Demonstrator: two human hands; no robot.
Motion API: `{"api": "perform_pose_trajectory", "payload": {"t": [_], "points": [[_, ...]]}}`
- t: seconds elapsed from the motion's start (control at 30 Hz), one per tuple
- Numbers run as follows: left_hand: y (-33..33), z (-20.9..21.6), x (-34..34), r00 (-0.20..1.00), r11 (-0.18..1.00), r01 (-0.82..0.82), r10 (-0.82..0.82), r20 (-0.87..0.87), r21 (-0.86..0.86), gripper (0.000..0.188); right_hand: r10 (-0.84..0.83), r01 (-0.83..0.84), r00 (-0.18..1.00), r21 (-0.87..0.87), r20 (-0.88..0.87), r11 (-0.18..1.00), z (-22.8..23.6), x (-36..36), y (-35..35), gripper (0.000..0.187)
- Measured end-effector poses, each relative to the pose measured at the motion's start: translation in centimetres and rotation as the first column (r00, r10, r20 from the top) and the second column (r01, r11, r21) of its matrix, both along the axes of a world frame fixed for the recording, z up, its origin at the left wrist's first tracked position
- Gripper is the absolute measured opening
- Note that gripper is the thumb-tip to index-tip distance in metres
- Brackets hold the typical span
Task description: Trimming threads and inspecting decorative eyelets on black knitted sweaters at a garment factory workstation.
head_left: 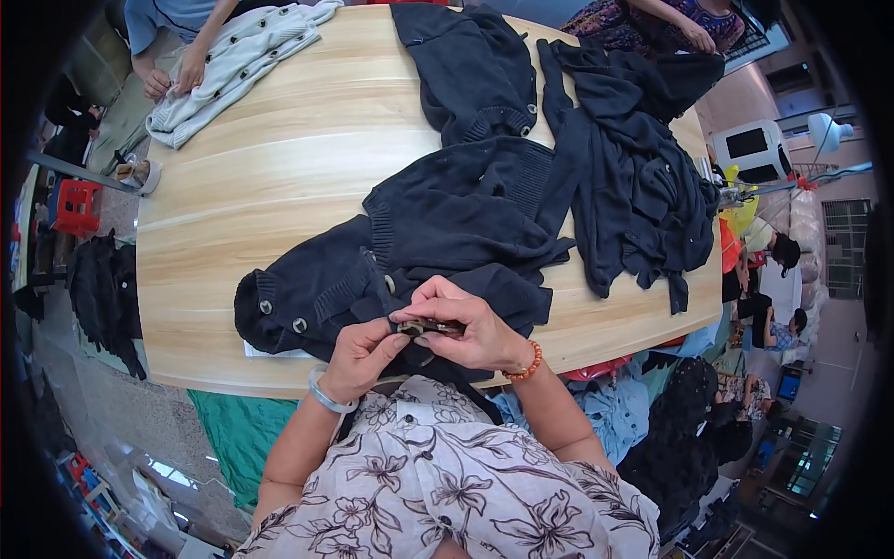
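My left hand (365,356), with a pale bangle at the wrist, pinches the button edge of a dark knit cardigan (428,210) close to my body. My right hand (470,328), wearing an orange bead bracelet, is closed against it on a small dark object (445,327). Its kind is mostly hidden by my fingers. The hands nearly touch at the fingertips. The cardigan lies across the table, with ribbed bands and large buttons (299,325) showing to the left of my hands.
More dark knit garments (638,177) lie on the wooden table (233,214). At the far left a person's hands (182,74) work on a white cardigan (247,61); another person's hand (694,35) is at the far right. Blue clothing (605,410) hangs below the near edge.
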State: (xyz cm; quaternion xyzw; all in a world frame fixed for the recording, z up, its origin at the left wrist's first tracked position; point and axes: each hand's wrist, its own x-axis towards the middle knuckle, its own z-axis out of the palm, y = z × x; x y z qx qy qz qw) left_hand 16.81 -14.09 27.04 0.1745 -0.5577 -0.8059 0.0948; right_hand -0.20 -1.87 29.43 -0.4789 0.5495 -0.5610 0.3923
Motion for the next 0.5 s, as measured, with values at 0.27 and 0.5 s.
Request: {"api": "perform_pose_trajectory", "payload": {"t": [0.27,0.5], "points": [[-1.4,-0.1,0.4,0.982,0.982,0.186,-0.184,0.052,-0.034,0.018,0.114,-0.084,0.962,0.128,-0.249,0.988,2.0,-1.1,0.0,0.044],[-0.6,-1.0,0.6,0.991,0.952,0.110,-0.128,0.044,0.285,0.030,0.021,-0.013,0.972,0.038,-0.233,0.999,0.4,-1.0,0.2,0.027]]}}
